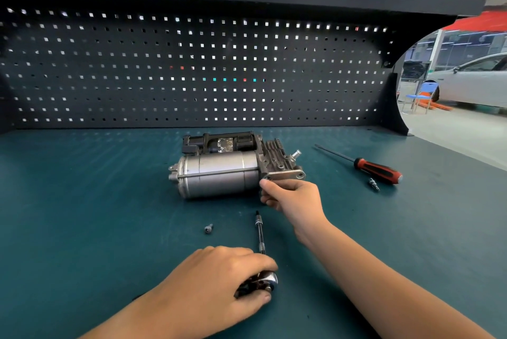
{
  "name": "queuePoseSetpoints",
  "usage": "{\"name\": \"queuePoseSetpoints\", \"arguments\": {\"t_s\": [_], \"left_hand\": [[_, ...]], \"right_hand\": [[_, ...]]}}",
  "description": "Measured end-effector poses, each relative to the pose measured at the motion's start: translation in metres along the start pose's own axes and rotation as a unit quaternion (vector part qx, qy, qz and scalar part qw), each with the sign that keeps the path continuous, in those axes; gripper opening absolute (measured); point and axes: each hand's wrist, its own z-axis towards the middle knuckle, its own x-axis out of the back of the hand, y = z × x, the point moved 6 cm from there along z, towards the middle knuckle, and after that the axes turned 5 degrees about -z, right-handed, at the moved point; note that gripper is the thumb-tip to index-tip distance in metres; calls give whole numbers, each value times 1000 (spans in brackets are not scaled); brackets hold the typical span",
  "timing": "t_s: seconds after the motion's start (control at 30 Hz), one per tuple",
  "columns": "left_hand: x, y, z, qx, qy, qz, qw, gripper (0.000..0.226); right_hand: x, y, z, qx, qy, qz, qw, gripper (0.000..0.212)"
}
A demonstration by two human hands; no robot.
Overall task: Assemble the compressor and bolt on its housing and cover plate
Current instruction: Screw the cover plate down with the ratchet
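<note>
The compressor (pixel 219 171) lies on its side on the green bench mat, its silver cylinder to the left and its finned head to the right. A flat cover plate (pixel 288 175) sits on the near side of the head. My right hand (pixel 290 196) pinches a small bolt (pixel 265 181) at the plate's left corner. Near the front edge my left hand (pixel 219 281) grips the head of a ratchet (pixel 263 282), whose long extension bar (pixel 259 231) points toward the compressor. A loose bolt (pixel 209 228) lies on the mat left of the bar.
A red-and-black screwdriver (pixel 375 170) lies at the right of the mat with a small bit (pixel 373 184) beside it. A black pegboard wall (pixel 192 72) closes off the back of the bench. The bench's right edge drops off to the workshop floor.
</note>
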Motion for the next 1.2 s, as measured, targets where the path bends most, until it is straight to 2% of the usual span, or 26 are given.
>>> {"name": "queuePoseSetpoints", "arguments": {"t_s": [0.2,0.3,0.4,0.53,0.87,1.13,1.2], "left_hand": [[0,1,1,-1,-5,11,1000,38],[0,3,1,-5,-6,9,1000,36],[0,4,1,-7,-2,6,1000,35],[1,4,1,-6,-3,0,1000,35],[0,3,-1,-5,3,-11,1000,36],[-1,2,0,-11,-4,-9,1000,36],[-1,2,0,-11,-5,-11,1000,35]], "right_hand": [[3,-2,0,13,40,0,999,27],[7,-3,0,22,56,-2,998,19],[9,-6,-2,51,79,-44,995,14],[10,-11,-2,89,110,-105,984,22],[11,-11,-2,151,71,-131,977,24],[15,-16,-3,211,84,-229,947,4],[14,-16,-4,222,83,-253,938,6]]}}
